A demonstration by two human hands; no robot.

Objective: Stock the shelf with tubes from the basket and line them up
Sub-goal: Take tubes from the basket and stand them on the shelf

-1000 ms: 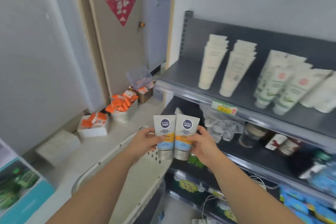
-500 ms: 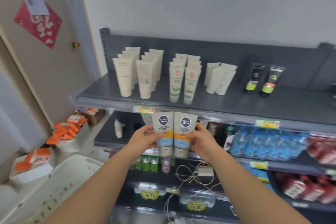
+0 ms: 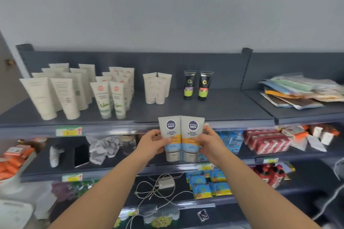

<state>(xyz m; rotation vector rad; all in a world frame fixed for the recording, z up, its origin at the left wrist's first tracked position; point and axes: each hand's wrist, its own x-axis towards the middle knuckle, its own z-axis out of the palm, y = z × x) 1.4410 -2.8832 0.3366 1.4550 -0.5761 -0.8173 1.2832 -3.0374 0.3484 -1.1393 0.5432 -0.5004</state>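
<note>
grip: my left hand point(image 3: 155, 141) and right hand point(image 3: 208, 141) each curl round one of two tubes point(image 3: 171, 135), pressed together caps-down to land aligned | where: at shelf point(image 3: 232, 109) lip, 6 o'clock of black tubes point(image 3: 197, 85)

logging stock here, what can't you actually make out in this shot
Head view:
1. Small print on the left Nivea tube and right Nivea tube: too small, partly covered by the left hand and right hand gripping them.
2. Rear cream tubes on the top shelf: hidden by front ones, uncountable.
3. Basket: cut off by the lower left edge, blurred, contents unseen.
</note>
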